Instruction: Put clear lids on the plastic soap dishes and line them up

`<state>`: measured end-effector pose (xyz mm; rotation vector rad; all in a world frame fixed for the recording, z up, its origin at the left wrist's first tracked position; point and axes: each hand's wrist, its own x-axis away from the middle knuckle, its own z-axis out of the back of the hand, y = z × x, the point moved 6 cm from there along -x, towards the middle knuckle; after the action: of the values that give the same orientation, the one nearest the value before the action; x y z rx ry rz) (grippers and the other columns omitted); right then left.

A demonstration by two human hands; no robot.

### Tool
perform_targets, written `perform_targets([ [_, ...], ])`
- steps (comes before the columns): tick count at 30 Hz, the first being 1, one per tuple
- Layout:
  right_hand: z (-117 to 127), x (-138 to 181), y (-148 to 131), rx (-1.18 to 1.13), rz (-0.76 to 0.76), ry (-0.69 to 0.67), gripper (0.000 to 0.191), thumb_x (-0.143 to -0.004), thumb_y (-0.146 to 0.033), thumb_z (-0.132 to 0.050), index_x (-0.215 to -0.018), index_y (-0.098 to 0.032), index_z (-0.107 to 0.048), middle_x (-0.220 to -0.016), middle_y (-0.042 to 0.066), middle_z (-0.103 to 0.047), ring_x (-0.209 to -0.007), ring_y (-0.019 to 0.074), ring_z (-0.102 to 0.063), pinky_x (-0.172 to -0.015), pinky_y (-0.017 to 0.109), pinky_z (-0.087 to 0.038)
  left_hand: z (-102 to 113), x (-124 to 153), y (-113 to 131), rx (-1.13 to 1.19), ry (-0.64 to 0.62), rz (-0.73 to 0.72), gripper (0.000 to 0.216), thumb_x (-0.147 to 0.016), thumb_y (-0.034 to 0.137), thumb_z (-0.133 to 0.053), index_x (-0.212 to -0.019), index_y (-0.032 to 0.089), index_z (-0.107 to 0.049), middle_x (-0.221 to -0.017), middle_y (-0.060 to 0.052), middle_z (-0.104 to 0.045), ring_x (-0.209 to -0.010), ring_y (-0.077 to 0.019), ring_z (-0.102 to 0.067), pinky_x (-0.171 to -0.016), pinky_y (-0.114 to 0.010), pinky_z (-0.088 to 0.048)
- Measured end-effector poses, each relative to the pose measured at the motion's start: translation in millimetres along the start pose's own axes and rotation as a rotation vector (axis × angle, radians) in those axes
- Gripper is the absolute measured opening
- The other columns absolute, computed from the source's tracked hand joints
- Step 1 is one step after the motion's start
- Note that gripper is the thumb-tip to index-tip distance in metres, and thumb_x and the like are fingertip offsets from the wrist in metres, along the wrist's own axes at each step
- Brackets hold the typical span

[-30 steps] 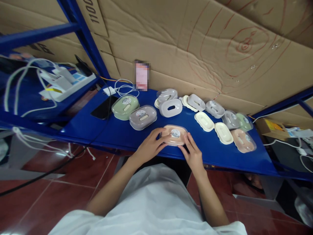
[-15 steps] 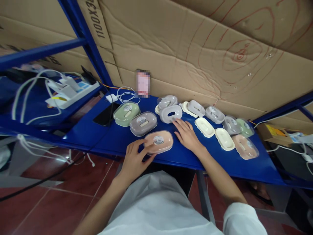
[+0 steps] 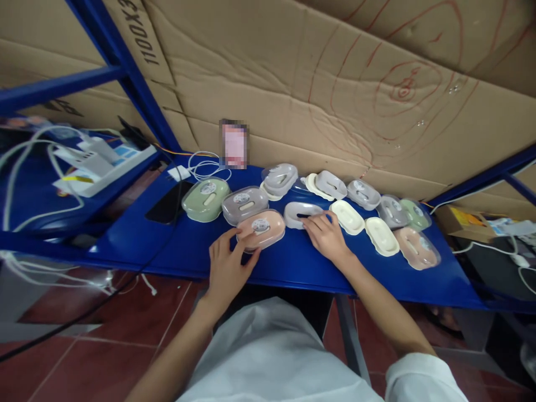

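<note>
My left hand [image 3: 228,259] is closed on the near left side of a pink soap box [image 3: 271,226] with a clear lid and a round label. Just right of it, my right hand [image 3: 329,237] pinches the right end of a grey soap dish [image 3: 294,216] with a slot in its middle. A lidded green soap box [image 3: 196,209] and a lidded grey one [image 3: 234,211] stand left of and behind the pink box. Two cream inner trays [image 3: 348,216] lie right of my right hand.
Along the back of the blue table [image 3: 272,273] are more grey soap boxes [image 3: 363,194], with a pink one [image 3: 412,251] at the right. A black phone [image 3: 163,205], a charger [image 3: 179,172] and a power strip [image 3: 125,170] lie left. Cardboard [image 3: 268,84] walls the back.
My right hand has drawn the grey dish nearer and now grips it. My left hand has shifted the pink box left and back, close against the lidded grey box.
</note>
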<state>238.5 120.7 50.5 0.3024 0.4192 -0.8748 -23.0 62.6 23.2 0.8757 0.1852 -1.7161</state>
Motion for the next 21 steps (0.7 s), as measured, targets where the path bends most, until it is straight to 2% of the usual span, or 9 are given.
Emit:
perform_targets([
  [3, 15, 16, -11, -0.096, -0.004, -0.045, 0.028, -0.111, -0.021, -0.050, -0.126, -0.022, -0.074, -0.112, 0.007, -0.080, -0.103, 0.0219, -0.070, -0.112, 0.047, -0.037, -5, -10, 13, -0.052, 0.013, 0.004, 0.031, -0.099, 0.033, -0.072, -0.127, 0.019, -0.070, -0.135, -0.020, -0.062, -0.124, -0.0385, -0.061, -0.103, -0.055, -0.048],
  [6, 24, 18, -3, -0.216, 0.001, -0.093, 0.027, -0.112, -0.029, -0.050, -0.123, -0.024, -0.074, -0.117, 0.006, -0.080, -0.107, 0.0209, -0.072, -0.111, 0.044, -0.039, -8, -14, 40, -0.025, 0.005, -0.136, 0.036, -0.101, 0.023, -0.066, -0.137, 0.023, -0.067, -0.144, -0.019, -0.062, -0.132, -0.0365, -0.058, -0.111, -0.056, -0.043],
  [8, 28, 13, 23, -0.194, -0.075, -0.076, 0.030, -0.113, -0.031, -0.047, -0.125, -0.024, -0.074, -0.121, 0.007, -0.079, -0.112, 0.0223, -0.071, -0.109, 0.042, -0.042, -16, -12, 64, 0.048, -0.099, -0.298, 0.042, -0.103, 0.018, -0.060, -0.144, 0.025, -0.063, -0.151, -0.016, -0.060, -0.137, -0.0336, -0.057, -0.114, -0.052, -0.043],
  [10, 31, 8, 64, -0.071, -0.226, -0.035, 0.034, -0.112, -0.031, -0.044, -0.129, -0.022, -0.072, -0.126, 0.010, -0.078, -0.118, 0.0264, -0.069, -0.108, 0.044, -0.042, -26, -8, 84, 0.115, -0.252, -0.445, 0.045, -0.105, 0.017, -0.054, -0.150, 0.023, -0.058, -0.158, -0.015, -0.056, -0.141, -0.0319, -0.055, -0.114, -0.049, -0.043],
  [12, 30, 7, 107, 0.076, -0.402, -0.010, 0.037, -0.109, -0.031, -0.045, -0.133, -0.018, -0.070, -0.133, 0.015, -0.074, -0.124, 0.0323, -0.066, -0.109, 0.049, -0.040, -34, -4, 95, 0.164, -0.375, -0.526, 0.044, -0.106, 0.017, -0.053, -0.150, 0.020, -0.057, -0.158, -0.013, -0.057, -0.143, -0.0311, -0.054, -0.114, -0.048, -0.045],
  [14, 23, 9, 139, 0.150, -0.510, -0.021, 0.039, -0.107, -0.030, -0.046, -0.135, -0.016, -0.069, -0.140, 0.019, -0.071, -0.129, 0.0364, -0.062, -0.110, 0.053, -0.038, -39, -3, 97, 0.221, -0.449, -0.542, 0.038, -0.106, 0.018, -0.054, -0.143, 0.019, -0.061, -0.150, -0.012, -0.063, -0.142, -0.0297, -0.054, -0.114, -0.046, -0.047],
  [16, 10, 10, 153, 0.143, -0.517, -0.048, 0.041, -0.106, -0.030, -0.045, -0.136, -0.016, -0.068, -0.141, 0.019, -0.070, -0.131, 0.0360, -0.060, -0.111, 0.053, -0.038, -40, -4, 93, 0.288, -0.471, -0.517, 0.028, -0.106, 0.020, -0.056, -0.133, 0.020, -0.066, -0.142, -0.010, -0.068, -0.140, -0.0287, -0.055, -0.114, -0.046, -0.048],
  [21, -22, 6, 147, 0.074, -0.473, -0.080, 0.048, -0.106, -0.036, -0.048, -0.147, -0.016, -0.061, -0.138, 0.020, -0.070, -0.128, 0.0349, -0.060, -0.111, 0.053, -0.037, -37, -4, 76, 0.404, -0.454, -0.431, 0.020, -0.105, 0.022, -0.061, -0.124, 0.022, -0.067, -0.136, -0.008, -0.068, -0.139, -0.0271, -0.056, -0.120, -0.049, -0.049],
])
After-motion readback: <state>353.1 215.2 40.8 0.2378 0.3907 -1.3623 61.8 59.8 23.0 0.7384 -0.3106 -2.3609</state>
